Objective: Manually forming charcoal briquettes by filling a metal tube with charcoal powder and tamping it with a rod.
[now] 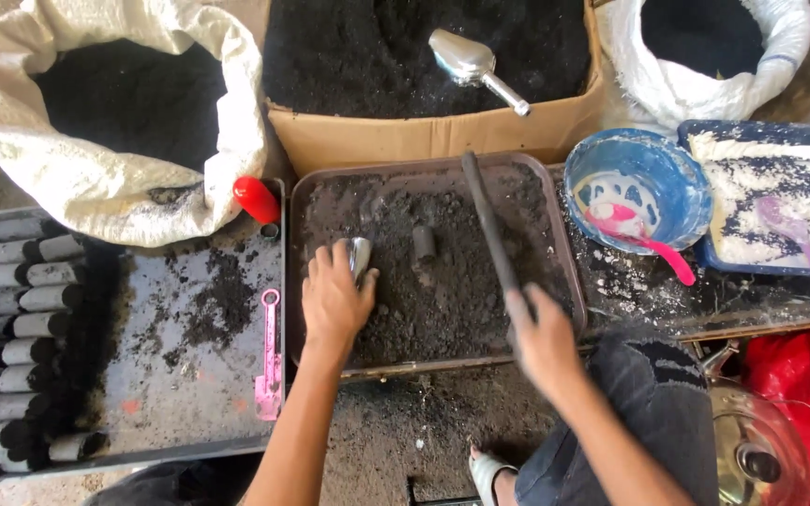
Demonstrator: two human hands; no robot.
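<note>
left hand [335, 298] grips a metal scoop [359, 257] (in the tray [297, 272]); right hand [544, 339] holds a dark rod [487, 220].

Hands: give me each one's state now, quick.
Left hand: closed on a small metal scoop in the tray of dark powder.
Right hand: closed on a long dark stick.

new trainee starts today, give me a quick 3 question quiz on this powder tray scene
1. True or false: the left hand grips a small metal cup in the brown tray.
2. What does the right hand hold? A) long dark rod B) pink spoon C) metal scoop
3. Which container holds the metal scoop?

Key: 1 true; 2 A; 3 the cardboard box of dark powder.
</note>
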